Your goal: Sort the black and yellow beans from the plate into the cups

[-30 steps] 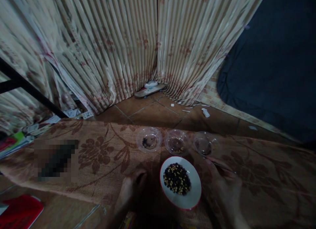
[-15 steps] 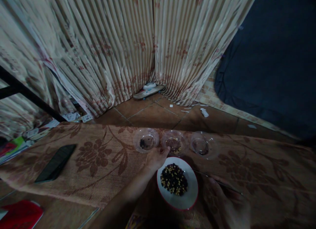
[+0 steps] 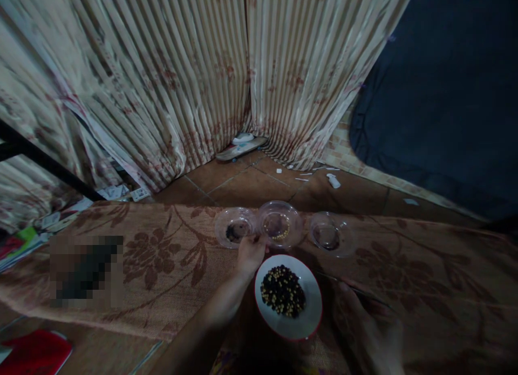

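My left hand [image 3: 251, 254] pinches the near rim of the middle clear plastic cup [image 3: 279, 224], which has yellow grains in its bottom. A left clear cup [image 3: 234, 227] holds some dark beans and overlaps with the middle one in view. The right clear cup [image 3: 329, 234] shows no grains that I can make out. Just below stands a white bowl [image 3: 311, 307] with a red rim, filled with mixed black beans [image 3: 283, 291] and yellow grains. Right of the bowl, my dim right hand [image 3: 368, 315] is closed around a thin metal stick-like tool [image 3: 329, 276].
A patterned brown cloth [image 3: 174, 288] covers the table. A dark pixelated object [image 3: 89, 270] lies at left. Beyond the far edge are striped curtains [image 3: 194, 83], a skateboard [image 3: 243, 148] and white scraps [image 3: 333, 181] on the tiled floor. Something red [image 3: 38, 350] is at lower left.
The middle cup has shifted slightly away and left, with my left hand at its rim. My right hand stays beside the bowl with the tool. The view has moved a little.
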The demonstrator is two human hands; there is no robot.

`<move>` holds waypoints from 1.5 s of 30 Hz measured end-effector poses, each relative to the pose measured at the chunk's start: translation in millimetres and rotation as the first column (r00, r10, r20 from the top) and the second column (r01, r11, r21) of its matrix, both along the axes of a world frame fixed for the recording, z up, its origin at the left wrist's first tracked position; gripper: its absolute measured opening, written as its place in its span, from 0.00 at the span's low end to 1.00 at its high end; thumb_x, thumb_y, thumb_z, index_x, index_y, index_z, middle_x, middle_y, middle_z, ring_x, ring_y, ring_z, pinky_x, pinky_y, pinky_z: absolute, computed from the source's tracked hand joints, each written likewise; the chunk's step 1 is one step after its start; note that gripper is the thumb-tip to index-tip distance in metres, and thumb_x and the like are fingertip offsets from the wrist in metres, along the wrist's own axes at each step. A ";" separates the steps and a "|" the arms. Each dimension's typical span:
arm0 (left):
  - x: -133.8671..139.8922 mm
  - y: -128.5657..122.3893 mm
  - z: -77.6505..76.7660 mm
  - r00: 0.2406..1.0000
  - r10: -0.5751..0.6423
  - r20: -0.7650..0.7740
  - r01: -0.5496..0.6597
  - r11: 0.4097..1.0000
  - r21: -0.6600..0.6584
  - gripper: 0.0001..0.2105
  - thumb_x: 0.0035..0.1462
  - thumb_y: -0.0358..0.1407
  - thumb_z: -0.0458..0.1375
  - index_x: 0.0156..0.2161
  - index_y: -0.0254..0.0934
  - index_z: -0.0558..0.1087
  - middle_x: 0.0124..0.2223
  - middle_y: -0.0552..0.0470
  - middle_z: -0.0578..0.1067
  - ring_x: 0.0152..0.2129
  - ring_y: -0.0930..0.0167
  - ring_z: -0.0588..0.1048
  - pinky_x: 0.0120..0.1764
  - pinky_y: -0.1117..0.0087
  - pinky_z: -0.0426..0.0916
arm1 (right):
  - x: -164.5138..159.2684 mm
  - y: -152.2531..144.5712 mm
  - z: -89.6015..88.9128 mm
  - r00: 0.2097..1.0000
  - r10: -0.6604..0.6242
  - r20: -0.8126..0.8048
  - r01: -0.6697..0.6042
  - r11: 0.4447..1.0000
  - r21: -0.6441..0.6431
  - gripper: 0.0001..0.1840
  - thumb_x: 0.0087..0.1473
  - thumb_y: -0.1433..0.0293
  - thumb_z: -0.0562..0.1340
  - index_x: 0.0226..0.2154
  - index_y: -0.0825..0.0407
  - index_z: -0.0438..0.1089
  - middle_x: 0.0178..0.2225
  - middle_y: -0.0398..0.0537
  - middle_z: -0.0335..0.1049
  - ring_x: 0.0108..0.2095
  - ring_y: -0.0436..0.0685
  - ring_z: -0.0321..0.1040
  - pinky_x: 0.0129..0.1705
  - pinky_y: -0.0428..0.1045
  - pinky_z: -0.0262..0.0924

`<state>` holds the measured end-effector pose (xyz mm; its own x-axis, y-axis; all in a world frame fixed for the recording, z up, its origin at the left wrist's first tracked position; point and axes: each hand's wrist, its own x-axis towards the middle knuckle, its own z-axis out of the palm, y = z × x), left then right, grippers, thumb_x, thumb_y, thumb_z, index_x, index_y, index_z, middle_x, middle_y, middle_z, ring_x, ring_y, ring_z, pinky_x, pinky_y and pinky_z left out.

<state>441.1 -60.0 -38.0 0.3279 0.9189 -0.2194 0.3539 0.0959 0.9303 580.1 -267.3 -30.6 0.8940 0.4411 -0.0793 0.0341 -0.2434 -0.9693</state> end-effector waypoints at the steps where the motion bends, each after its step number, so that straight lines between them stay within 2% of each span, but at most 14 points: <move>1: -1.1 0.7 2.0 1.000 0.017 0.002 -0.017 1.000 0.006 0.16 0.55 0.41 0.52 0.21 0.35 0.72 0.18 0.53 0.72 0.17 0.73 0.69 0.23 0.73 0.59 | 0.8 5.0 1.0 1.000 -0.006 0.021 0.005 1.000 0.028 0.18 0.41 0.58 0.69 0.32 0.54 0.78 0.34 0.53 0.79 0.37 0.63 0.75 0.39 0.53 0.69; 5: -4.6 5.1 7.9 0.998 0.063 0.007 -0.063 0.997 0.040 0.17 0.54 0.42 0.53 0.18 0.36 0.70 0.18 0.53 0.71 0.17 0.73 0.69 0.25 0.73 0.60 | 0.4 33.5 2.5 0.996 -0.036 0.082 0.023 0.989 0.147 0.14 0.44 0.60 0.67 0.30 0.54 0.77 0.33 0.53 0.79 0.35 0.61 0.75 0.42 0.55 0.68; 7: -4.9 7.6 9.4 0.997 0.075 0.021 -0.076 0.996 0.048 0.17 0.54 0.42 0.52 0.18 0.36 0.70 0.18 0.52 0.71 0.18 0.73 0.69 0.25 0.73 0.61 | -0.2 48.6 -3.5 0.989 0.023 0.148 -0.052 0.980 0.192 0.14 0.47 0.60 0.65 0.32 0.54 0.77 0.35 0.53 0.78 0.38 0.60 0.74 0.46 0.56 0.66; 10: -3.7 9.8 10.7 0.995 0.085 0.043 -0.087 0.995 0.047 0.17 0.55 0.41 0.52 0.19 0.36 0.69 0.19 0.51 0.72 0.19 0.73 0.70 0.25 0.73 0.61 | 1.1 66.4 -19.0 0.971 0.140 0.193 -0.167 0.977 0.132 0.15 0.48 0.60 0.64 0.33 0.54 0.77 0.38 0.54 0.78 0.42 0.60 0.73 0.50 0.58 0.63; 14: -1.9 7.9 11.6 0.994 0.096 0.044 -0.098 0.995 0.028 0.18 0.55 0.41 0.52 0.18 0.36 0.69 0.18 0.52 0.71 0.17 0.73 0.70 0.24 0.74 0.61 | 6.2 79.2 -32.4 0.964 0.204 0.169 -0.224 0.968 0.114 0.15 0.48 0.59 0.64 0.33 0.54 0.78 0.38 0.54 0.78 0.41 0.60 0.74 0.50 0.59 0.63; 19: -0.7 3.4 13.3 0.995 0.094 0.034 -0.094 0.996 -0.004 0.17 0.55 0.41 0.54 0.19 0.35 0.71 0.17 0.52 0.70 0.17 0.73 0.70 0.24 0.73 0.61 | 13.6 85.4 -30.1 0.948 0.276 0.159 -0.293 0.951 0.098 0.14 0.47 0.60 0.65 0.33 0.52 0.78 0.37 0.52 0.79 0.40 0.60 0.75 0.49 0.58 0.64; 26: 4.2 1.2 14.1 0.993 0.095 0.076 -0.092 0.995 -0.045 0.16 0.55 0.41 0.54 0.20 0.34 0.72 0.18 0.52 0.71 0.17 0.74 0.69 0.24 0.74 0.61 | 19.7 90.9 -32.4 0.935 0.306 0.180 -0.323 0.943 0.077 0.14 0.46 0.59 0.66 0.31 0.52 0.78 0.36 0.52 0.79 0.40 0.60 0.74 0.48 0.58 0.64; 45: 13.9 -1.6 -2.4 0.977 0.138 0.163 -0.116 0.983 -0.140 0.15 0.53 0.40 0.56 0.20 0.34 0.72 0.16 0.54 0.68 0.13 0.77 0.64 0.20 0.75 0.56 | 23.1 93.5 -42.0 0.927 0.315 0.202 -0.334 0.940 0.067 0.14 0.47 0.58 0.65 0.31 0.52 0.78 0.37 0.53 0.79 0.40 0.61 0.74 0.47 0.58 0.65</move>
<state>455.0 -61.6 -40.5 0.2531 0.9230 -0.2898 0.1677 0.2532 0.9528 603.2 -173.8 -72.6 0.6951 0.7065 0.1326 0.2763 -0.0922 -0.9566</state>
